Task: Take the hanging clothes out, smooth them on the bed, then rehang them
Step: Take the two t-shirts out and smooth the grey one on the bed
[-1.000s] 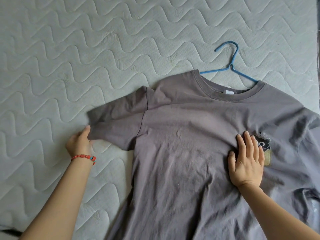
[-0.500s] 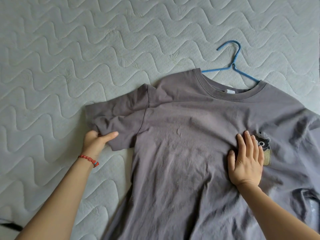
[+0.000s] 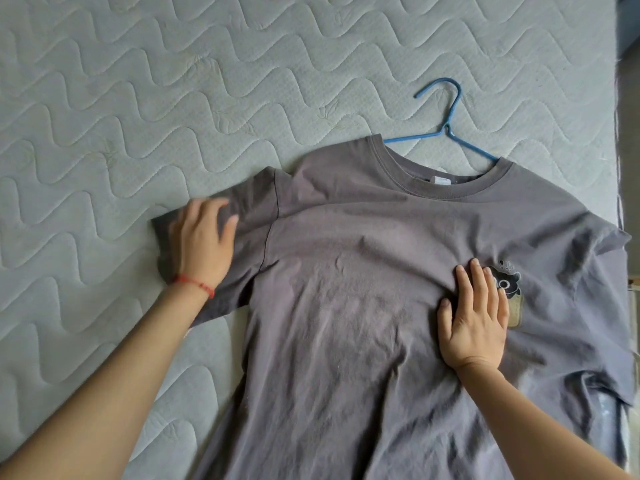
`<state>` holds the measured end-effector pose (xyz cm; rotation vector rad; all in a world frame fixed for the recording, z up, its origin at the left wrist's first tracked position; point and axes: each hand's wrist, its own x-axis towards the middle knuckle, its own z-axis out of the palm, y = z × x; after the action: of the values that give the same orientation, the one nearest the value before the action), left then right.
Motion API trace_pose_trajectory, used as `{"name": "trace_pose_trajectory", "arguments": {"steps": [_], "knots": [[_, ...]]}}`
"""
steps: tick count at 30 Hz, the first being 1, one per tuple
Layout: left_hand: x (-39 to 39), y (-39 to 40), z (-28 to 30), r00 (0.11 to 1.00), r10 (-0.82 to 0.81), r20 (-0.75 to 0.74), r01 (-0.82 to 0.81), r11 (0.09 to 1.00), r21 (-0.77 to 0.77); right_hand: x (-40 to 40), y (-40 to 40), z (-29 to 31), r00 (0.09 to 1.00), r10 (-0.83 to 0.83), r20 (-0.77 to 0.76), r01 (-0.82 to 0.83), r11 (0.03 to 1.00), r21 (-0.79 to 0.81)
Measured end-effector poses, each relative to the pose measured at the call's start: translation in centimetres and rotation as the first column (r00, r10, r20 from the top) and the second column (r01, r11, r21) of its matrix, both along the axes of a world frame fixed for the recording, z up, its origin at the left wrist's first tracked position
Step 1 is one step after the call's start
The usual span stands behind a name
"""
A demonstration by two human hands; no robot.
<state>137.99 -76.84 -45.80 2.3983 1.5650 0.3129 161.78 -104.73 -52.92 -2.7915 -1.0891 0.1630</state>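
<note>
One grey T-shirt [image 3: 363, 306], one blue hanger [image 3: 446, 129] — two hands, one bracelet [image 3: 194, 283].

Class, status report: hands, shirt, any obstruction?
Left hand flat on sleeve. Right hand flat on shirt chest. Hanger in collar. Nothing obstructing.

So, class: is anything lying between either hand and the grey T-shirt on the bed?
Nothing visible. The left hand lies flat on the T-shirt sleeve, and the right hand presses on its chest beside the printed picture.
</note>
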Motion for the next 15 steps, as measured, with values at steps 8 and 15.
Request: {"name": "trace_pose_trajectory", "arguments": {"steps": [8, 15], "knots": [[11.6, 5.2, -2.8, 0.997, -0.045, -0.068, 0.017, 0.931, -0.365, 0.2, -0.1, -0.4, 1.000, 0.011, 0.025, -0.012, 1.000, 0.024], [13.3, 7.3, -1.7, 0.999, -0.051, -0.006, 0.051, 0.998, -0.044, 0.3, -0.3, -0.6, 0.999, 0.021, 0.031, -0.022, 1.000, 0.016]]}}
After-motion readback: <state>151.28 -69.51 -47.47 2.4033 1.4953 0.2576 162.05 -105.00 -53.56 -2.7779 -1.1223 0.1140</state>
